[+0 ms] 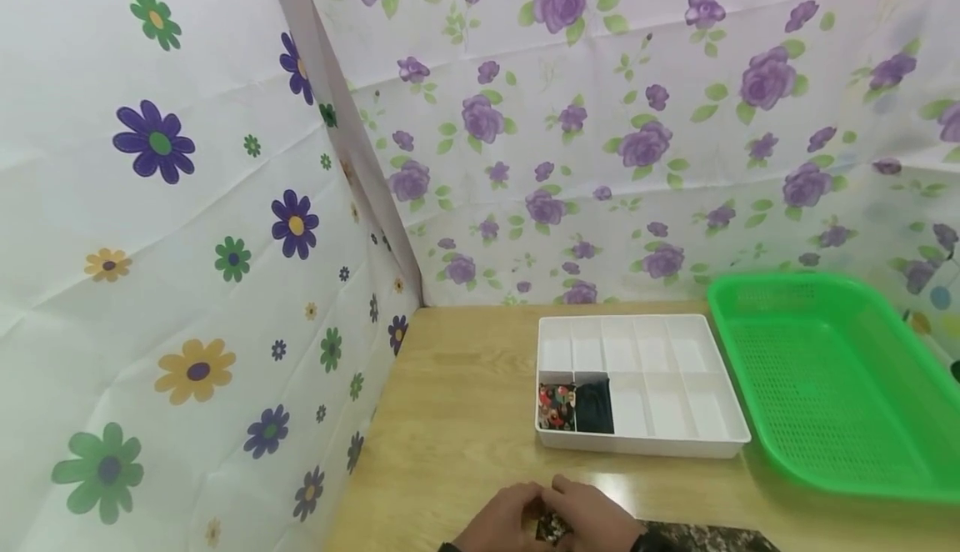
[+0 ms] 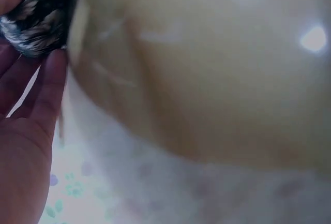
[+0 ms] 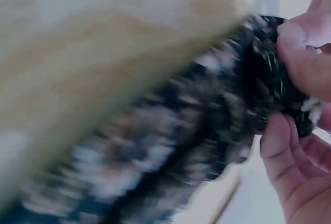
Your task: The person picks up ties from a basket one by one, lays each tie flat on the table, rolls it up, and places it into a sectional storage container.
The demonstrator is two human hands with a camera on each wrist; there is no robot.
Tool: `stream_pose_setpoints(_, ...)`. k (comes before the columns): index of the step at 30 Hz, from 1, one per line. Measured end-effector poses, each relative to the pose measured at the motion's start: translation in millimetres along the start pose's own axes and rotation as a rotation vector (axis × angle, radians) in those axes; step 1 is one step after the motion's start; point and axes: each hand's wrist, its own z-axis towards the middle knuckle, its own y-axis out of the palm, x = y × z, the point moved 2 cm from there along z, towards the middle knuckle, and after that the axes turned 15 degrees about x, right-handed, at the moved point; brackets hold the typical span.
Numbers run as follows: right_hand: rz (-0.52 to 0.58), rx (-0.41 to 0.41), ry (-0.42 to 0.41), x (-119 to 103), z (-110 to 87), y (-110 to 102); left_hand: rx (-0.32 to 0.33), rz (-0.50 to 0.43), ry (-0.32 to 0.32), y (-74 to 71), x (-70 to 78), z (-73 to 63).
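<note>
At the front edge of the head view, my left hand [image 1: 501, 525] and right hand [image 1: 592, 519] meet over a dark floral cloth [image 1: 705, 535]. The cloth is long and narrow, its strip running to the right along the table. In the left wrist view, the left thumb and fingers hold a bunched or rolled end of the cloth [image 2: 39, 27]. From the right wrist view, the right thumb and fingers pinch the thick end of the cloth [image 3: 269, 74], while its blurred length trails to the lower left. Part of the cloth is hidden by the hands.
Beyond the hands stands a white divided tray [image 1: 641, 445]. Its two front-left compartments hold a red-patterned folded cloth [image 1: 557, 408] and a dark folded cloth [image 1: 594, 407]. A green plastic basket [image 1: 847, 485] is to the right. Flowered sheets [image 1: 480, 227] hang behind and at left.
</note>
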Motion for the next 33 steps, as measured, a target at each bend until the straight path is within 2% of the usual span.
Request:
stream_pose_setpoints(3,0.008,0.001,0.023,5.1,-2.4,1.3,0.003,-0.016,-0.038,1.1,-0.2,-2.1)
stream_pose_setpoints(6,-0.006,0.015,0.033,4.7,-3.3,-0.6,0.036,0.022,-0.022,1.0,2.3,-2.6)
stream_pose_setpoints(9,-0.079,0.019,0.02,-2.1,-0.6,-5.7,0.037,0.077,-0.036,0.2,6.1,-0.1)
stream_pose_setpoints(12,-0.12,-0.025,0.035,-7.9,3.7,-9.2,0.014,0.135,-0.062,-0.3,8.9,2.9)
stream_pose_setpoints(14,-0.091,-0.06,0.061,-8.2,6.0,-9.0,0.003,0.149,-0.081,-0.5,10.1,4.1)
stream_pose_setpoints(17,0.003,-0.072,0.111,-2.4,4.6,-7.2,0.0,0.102,-0.101,0.3,9.7,2.8)
stream_pose_setpoints(21,0.091,-0.031,0.153,7.3,-5.7,-6.8,0.005,-0.02,-0.13,4.3,6.8,-1.6)
stream_pose_setpoints(25,0.116,0.002,0.152,9.0,-12.2,-9.1,0.022,-0.041,-0.1,5.6,7.4,-2.2)
stream_pose_setpoints(30,0.023,-0.024,0.124,3.6,-7.6,-11.2,0.025,0.069,-0.002,4.4,10.9,1.5)
stream_pose_setpoints(33,-0.005,-0.041,0.126,2.8,-4.1,-10.9,0.012,0.075,0.027,5.0,11.7,3.0)
